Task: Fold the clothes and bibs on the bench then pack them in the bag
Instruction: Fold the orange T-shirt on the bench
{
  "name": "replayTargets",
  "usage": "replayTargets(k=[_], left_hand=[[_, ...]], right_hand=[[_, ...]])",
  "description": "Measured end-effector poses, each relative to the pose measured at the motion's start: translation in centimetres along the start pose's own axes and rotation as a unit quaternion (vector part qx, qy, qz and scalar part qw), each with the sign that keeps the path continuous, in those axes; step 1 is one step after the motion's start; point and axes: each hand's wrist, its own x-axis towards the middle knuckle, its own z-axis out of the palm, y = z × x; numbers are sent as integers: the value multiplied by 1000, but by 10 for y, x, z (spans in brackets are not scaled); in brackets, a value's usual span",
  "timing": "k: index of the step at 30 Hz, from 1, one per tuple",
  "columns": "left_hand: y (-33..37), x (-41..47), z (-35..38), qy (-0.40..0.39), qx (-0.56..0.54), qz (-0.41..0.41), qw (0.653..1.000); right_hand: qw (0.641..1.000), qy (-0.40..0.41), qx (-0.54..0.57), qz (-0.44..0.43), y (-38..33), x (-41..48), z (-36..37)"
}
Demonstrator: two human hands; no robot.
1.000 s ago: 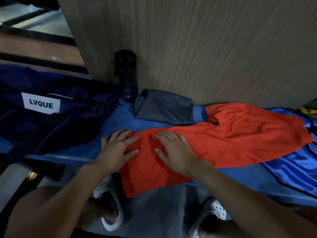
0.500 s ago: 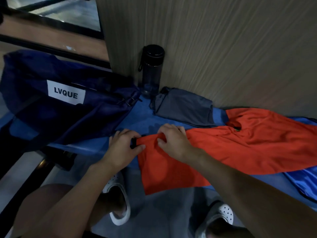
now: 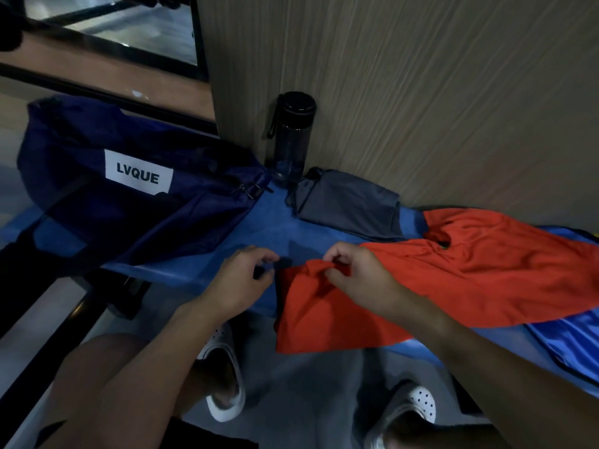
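A red garment (image 3: 470, 277) lies spread along the blue bench (image 3: 265, 228), its left end hanging over the front edge. My right hand (image 3: 359, 277) pinches a bunched fold at that left end and lifts it slightly. My left hand (image 3: 240, 280) hovers just left of the cloth with loosely curled fingers, holding nothing. A folded grey garment (image 3: 350, 205) rests at the back of the bench. The navy bag (image 3: 136, 196) with a white LVQUE label lies on the bench's left part. A shiny blue bib (image 3: 570, 345) sits at the far right, partly under the red garment.
A dark water bottle (image 3: 293, 137) stands against the wood-grain wall (image 3: 421, 92), between the bag and the grey garment. My knees and white shoes (image 3: 223, 377) are below the bench's front edge. A dark frame (image 3: 39, 335) runs along the floor at left.
Both hands lay flat on the red garment, then pinched its left end. Now my left hand has let go and moved slightly left, while my right hand has gathered the cloth.
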Motion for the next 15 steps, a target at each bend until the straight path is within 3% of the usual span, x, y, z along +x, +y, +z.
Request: replayTargets(k=[6,12,15], left_hand=[[6,3,14,-35,58,11,998],[12,6,25,21,142,-17,990],[12,9,26,54,128,-16,990]], right_hand=[[1000,8,-22,-12,8,-28,-12],[1000,7,-8,-11,0,-35,-15],[1000,15,12,-21,-3,-32,-20]])
